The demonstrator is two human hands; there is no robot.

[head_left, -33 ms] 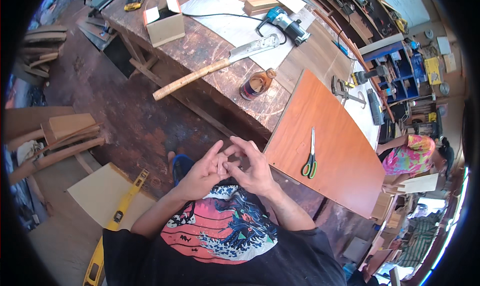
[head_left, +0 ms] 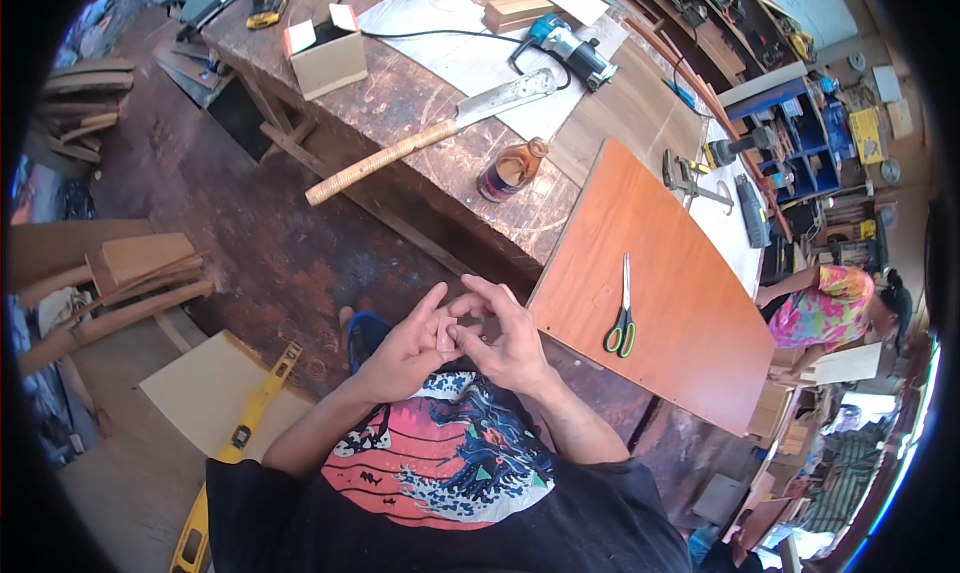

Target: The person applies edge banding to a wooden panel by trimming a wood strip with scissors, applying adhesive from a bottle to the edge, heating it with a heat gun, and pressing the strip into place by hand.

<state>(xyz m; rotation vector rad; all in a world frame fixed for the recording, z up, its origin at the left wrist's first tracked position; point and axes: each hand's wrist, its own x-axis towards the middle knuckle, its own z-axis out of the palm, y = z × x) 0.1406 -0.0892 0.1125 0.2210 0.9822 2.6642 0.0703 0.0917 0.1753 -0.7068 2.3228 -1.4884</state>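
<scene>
My left hand [head_left: 403,355] is held in front of my chest, one finger stretched out and the others partly bent. Against its fingers, my right hand [head_left: 508,345] has its thumb and fingertips drawn together in a pinch. Whatever lies between the fingertips is too small or hidden to make out. Closest to my right hand is a reddish-brown wooden panel [head_left: 672,243] resting over the workbench corner. On it lie scissors [head_left: 622,318] with black and green handles. Beyond my hands, a brown glass bottle [head_left: 511,173] stands near the bench edge.
A long-handled blade [head_left: 400,157] overhangs the workbench [head_left: 400,113]. Farther back are an open carton [head_left: 330,61], a teal power tool [head_left: 570,51] and a clamp [head_left: 690,177]. A yellow spirit level [head_left: 240,433] leans at lower left by wood offcuts [head_left: 140,308]. Another person [head_left: 825,308] works at right.
The view has shifted very slightly. My hands keep the same pose, fingertips together.
</scene>
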